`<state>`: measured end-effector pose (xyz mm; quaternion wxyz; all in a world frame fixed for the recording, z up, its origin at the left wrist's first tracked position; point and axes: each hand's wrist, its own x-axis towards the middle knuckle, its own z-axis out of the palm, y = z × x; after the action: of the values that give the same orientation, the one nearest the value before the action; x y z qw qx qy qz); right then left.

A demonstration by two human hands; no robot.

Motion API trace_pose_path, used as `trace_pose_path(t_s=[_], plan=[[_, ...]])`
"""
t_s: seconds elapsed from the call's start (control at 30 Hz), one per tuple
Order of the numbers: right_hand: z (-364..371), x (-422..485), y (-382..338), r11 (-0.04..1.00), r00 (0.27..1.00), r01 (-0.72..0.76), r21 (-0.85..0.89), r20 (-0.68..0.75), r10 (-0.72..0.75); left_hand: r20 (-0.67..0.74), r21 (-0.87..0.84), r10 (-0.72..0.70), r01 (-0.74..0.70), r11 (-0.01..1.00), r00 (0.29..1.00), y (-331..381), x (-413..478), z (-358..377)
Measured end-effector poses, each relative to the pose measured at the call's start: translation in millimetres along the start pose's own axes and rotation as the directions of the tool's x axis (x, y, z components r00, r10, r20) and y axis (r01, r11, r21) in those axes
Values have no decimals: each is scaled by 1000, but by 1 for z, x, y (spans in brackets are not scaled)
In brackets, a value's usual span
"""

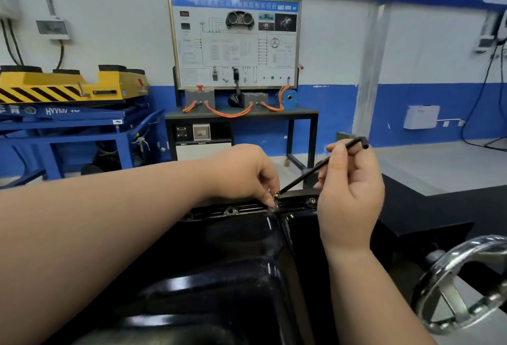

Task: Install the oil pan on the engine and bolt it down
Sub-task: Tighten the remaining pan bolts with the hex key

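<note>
The pan (233, 276) looks stiff and rather heavy, and its glossy skin is probably slippery, so I would hold it by the flange (248, 207), not by the smooth belly. It is black, deep and shiny, and lies below both hands. The left hand (241, 172) pinches a small bolt (276, 194) on the flange under its fingers. The right hand (351, 188) has its fingers closed round a black key (315, 170), whose tip meets that bolt.

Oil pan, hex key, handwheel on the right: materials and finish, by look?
Oil pan: probably painted sheet metal; glossy black with sharp light reflections. Hex key: likely steel, dull black finish, thin rigid bent rod. Handwheel: metal, apparently chromed or polished; bright mirror-like glints on rim.
</note>
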<state>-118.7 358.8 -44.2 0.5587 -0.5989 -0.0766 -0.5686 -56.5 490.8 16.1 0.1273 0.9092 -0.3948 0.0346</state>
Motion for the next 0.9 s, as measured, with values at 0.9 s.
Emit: trace_pose_path(t_s=[0.9], plan=[[-4, -7, -5, 987, 981, 155, -38, 125, -149, 54, -32, 2, -1, 1000, 999, 4, 1, -1]])
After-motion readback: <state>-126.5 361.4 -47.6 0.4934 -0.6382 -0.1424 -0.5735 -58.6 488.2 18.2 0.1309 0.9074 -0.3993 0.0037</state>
